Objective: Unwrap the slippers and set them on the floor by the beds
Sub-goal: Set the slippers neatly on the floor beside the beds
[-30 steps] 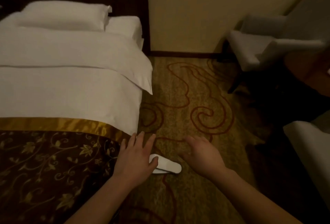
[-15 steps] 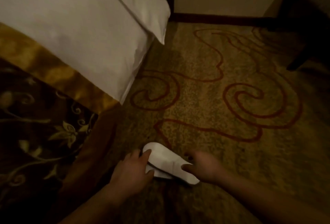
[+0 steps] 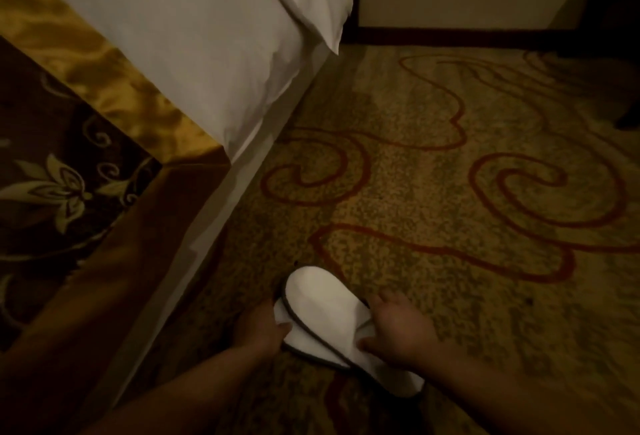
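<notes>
Nearest us, our left hand [image 3: 260,329] pinches the edge of the lower slipper [image 3: 299,339], and our right hand [image 3: 398,325] curls its grip onto the side of the upper slipper [image 3: 323,303]. The two white slippers overlap, toes away from us, on the patterned carpet [image 3: 450,212] just beside the bed [image 3: 194,63]. No wrapper shows, so we judge unwrapping done; what remains is parting the pair and laying them side by side.

A patterned carpet [image 3: 450,199], mottled gold with dark red swirling lines, covers the floor. Two white slippers [image 3: 325,310] lie overlapping on it, close beside the bed [image 3: 194,53], which stands at the left.
</notes>
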